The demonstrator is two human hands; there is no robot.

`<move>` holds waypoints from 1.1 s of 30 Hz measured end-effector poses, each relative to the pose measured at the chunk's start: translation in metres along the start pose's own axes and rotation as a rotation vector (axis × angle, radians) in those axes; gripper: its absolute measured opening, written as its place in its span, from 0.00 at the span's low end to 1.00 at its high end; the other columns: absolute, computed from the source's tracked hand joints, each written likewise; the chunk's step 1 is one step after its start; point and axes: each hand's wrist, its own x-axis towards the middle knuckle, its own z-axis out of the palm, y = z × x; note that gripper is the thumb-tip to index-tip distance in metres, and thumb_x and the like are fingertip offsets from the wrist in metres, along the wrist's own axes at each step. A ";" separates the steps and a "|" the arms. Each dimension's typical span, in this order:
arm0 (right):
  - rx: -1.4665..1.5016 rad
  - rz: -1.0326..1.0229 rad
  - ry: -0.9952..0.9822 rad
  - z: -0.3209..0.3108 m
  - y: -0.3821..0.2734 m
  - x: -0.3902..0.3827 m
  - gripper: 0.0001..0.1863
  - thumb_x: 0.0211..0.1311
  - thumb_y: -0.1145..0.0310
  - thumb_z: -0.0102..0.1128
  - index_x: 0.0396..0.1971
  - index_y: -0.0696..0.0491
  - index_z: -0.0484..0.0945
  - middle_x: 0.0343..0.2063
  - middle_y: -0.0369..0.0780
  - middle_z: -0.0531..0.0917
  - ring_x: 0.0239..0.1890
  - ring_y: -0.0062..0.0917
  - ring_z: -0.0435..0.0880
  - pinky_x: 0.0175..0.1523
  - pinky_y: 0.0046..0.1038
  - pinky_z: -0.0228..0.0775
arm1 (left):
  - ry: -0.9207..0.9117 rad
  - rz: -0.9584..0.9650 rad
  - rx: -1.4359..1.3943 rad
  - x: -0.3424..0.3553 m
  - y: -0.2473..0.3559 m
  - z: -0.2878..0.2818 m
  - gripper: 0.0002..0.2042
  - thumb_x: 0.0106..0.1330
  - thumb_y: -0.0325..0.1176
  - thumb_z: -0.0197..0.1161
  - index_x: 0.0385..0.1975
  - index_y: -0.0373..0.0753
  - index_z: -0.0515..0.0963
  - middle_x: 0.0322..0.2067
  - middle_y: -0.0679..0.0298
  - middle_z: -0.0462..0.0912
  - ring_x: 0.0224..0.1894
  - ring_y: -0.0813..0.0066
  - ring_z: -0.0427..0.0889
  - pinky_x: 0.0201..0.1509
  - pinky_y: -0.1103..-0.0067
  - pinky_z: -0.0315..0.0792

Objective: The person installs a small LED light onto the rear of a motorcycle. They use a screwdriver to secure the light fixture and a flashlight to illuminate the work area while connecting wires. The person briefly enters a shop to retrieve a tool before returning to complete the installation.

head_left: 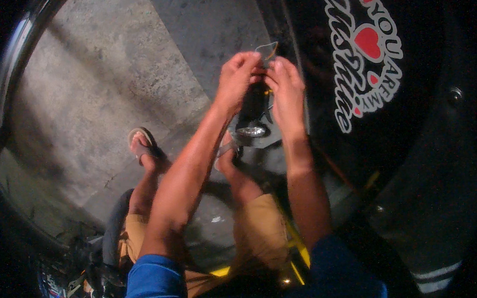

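Note:
My left hand (237, 74) and my right hand (287, 85) are raised close together, fingertips nearly meeting. Both are closed in a pinch on thin wire. A loop of the wire (268, 45), pale on one side and orange-yellow on the other, sticks up past the fingertips. What lies right between the fingers is too small to make out. Just below the hands is a black part (253, 103) with a shiny oval end (251, 132), partly hidden by them. A bit of yellow shows beside it, near my right hand.
On the right stands a dark panel (326, 92) with a sticker of white lettering and red hearts (368, 42). Grey concrete floor (96, 64) spreads at the left. My sandalled feet are below, with yellow bars (297, 242) near my legs and dark clutter at lower left.

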 end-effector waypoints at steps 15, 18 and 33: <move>0.276 0.118 -0.091 0.006 0.006 0.011 0.08 0.65 0.68 0.59 0.38 0.58 0.78 0.32 0.38 0.82 0.31 0.22 0.81 0.33 0.24 0.75 | -0.091 0.042 0.145 0.006 0.005 0.000 0.10 0.68 0.38 0.61 0.35 0.37 0.78 0.31 0.67 0.81 0.32 0.80 0.78 0.38 0.81 0.72; -0.058 0.056 -0.072 0.006 0.006 0.001 0.10 0.65 0.69 0.57 0.38 0.60 0.81 0.34 0.40 0.83 0.32 0.22 0.82 0.36 0.24 0.74 | -0.023 0.051 0.211 -0.005 -0.004 -0.008 0.10 0.68 0.38 0.60 0.35 0.37 0.78 0.30 0.68 0.80 0.32 0.81 0.77 0.38 0.82 0.71; -0.731 -0.091 -0.165 -0.065 -0.016 -0.138 0.12 0.64 0.66 0.57 0.41 0.58 0.81 0.36 0.45 0.84 0.40 0.33 0.83 0.46 0.28 0.72 | 0.289 0.053 0.749 -0.228 0.018 -0.098 0.10 0.70 0.36 0.58 0.34 0.35 0.77 0.28 0.70 0.77 0.31 0.80 0.74 0.42 0.83 0.69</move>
